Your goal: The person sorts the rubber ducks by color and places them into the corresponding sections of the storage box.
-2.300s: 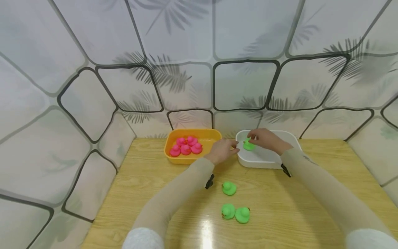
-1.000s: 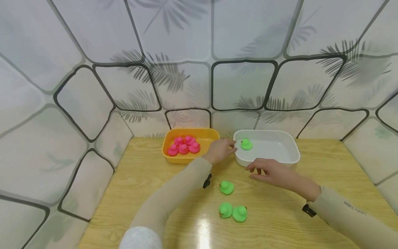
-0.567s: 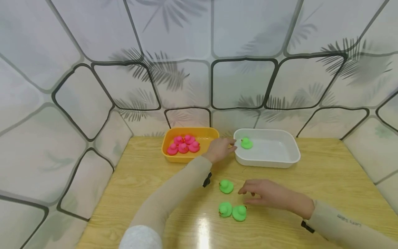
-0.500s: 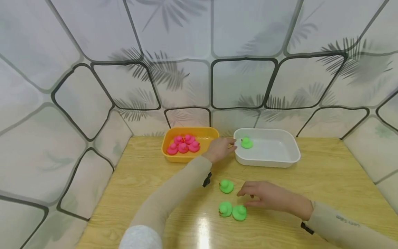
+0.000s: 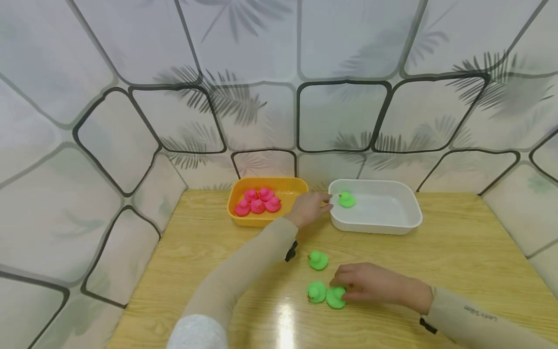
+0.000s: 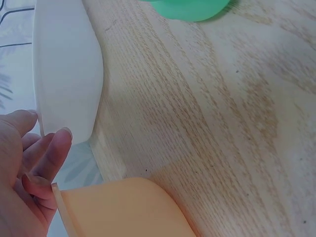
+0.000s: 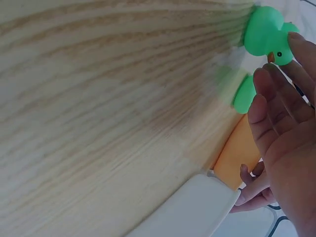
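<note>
Right now, taking twelve o'clock as straight ahead in the head view, I watch the right hand (image 5: 370,283) come in from about three o'clock, palm down and low over the wooden surface (image 5: 209,242). Its thumb and fingers are bent and parted, arched over a bright green, smooth toy duck (image 5: 334,300) that sits on the surface under the fingertips; from here I cannot tell if they touch it. A matching green duck (image 5: 316,293) touches that one at nine o'clock, and another green duck (image 5: 318,261) stands near at eleven.

The left hand (image 5: 307,208) reaches in from between seven and eight o'clock, thumb and forefinger at the near-left rim of a white, rounded rectangular plastic tray (image 5: 379,208). I cannot tell whether they pinch that rim or merely touch it. Inside the white tray, toward its nine o'clock end, is a single green duck (image 5: 346,200). Beneath the left wrist's far side lies an orange, rounded rectangular plastic tray (image 5: 285,196), with five pink toy ducks (image 5: 257,206) clustered toward nine o'clock.
</note>
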The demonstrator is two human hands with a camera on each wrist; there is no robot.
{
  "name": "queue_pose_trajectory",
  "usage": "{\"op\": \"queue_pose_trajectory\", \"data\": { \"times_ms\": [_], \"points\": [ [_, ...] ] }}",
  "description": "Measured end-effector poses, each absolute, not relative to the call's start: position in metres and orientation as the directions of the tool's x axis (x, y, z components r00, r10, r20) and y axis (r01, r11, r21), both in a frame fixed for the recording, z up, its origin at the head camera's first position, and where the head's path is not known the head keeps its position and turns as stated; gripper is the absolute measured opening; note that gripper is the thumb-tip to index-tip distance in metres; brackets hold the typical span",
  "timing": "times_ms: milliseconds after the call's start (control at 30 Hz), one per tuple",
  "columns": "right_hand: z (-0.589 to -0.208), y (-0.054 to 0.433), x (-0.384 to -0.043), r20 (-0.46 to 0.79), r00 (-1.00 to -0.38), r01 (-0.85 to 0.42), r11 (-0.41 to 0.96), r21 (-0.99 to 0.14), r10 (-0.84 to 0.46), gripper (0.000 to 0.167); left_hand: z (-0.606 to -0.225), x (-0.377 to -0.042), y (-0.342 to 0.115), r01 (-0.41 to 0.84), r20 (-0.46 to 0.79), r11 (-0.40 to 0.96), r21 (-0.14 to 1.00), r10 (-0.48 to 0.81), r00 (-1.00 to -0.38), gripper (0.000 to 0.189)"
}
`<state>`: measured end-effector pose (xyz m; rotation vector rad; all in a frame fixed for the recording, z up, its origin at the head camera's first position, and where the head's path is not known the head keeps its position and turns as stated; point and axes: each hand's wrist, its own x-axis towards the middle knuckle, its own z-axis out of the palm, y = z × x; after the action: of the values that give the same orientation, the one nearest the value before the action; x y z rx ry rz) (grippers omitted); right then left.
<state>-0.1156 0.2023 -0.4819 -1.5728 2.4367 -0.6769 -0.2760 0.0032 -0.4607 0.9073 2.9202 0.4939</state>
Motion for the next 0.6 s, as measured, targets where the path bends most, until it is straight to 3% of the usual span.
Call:
{"op": "queue_pose_trajectory", "data": {
  "times_ms": [167, 333, 600],
  "points": [
    [-0.48, 0.203, -0.114, 0.082, -0.425, -0.799, 0.331, -0.503, -0.901, 0.023, -0.46, -0.275, 0.004, 0.537, 0.047, 0.783, 0.315, 0.552, -0.832, 0.04],
    [-0.479, 0.205, -0.115, 0.092, -0.431, -0.811, 0.341, -0.475, -0.898, 0.023, -0.46, -0.275, 0.004, 0.53, 0.041, 0.786, 0.319, 0.547, -0.836, 0.04],
    [-0.466, 0.221, -0.124, 0.098, -0.515, -0.781, 0.42, -0.463, -0.851, 0.02, -0.461, -0.276, 0.005, 0.531, 0.037, 0.783, 0.325, 0.551, -0.834, 0.04]
  ]
}}
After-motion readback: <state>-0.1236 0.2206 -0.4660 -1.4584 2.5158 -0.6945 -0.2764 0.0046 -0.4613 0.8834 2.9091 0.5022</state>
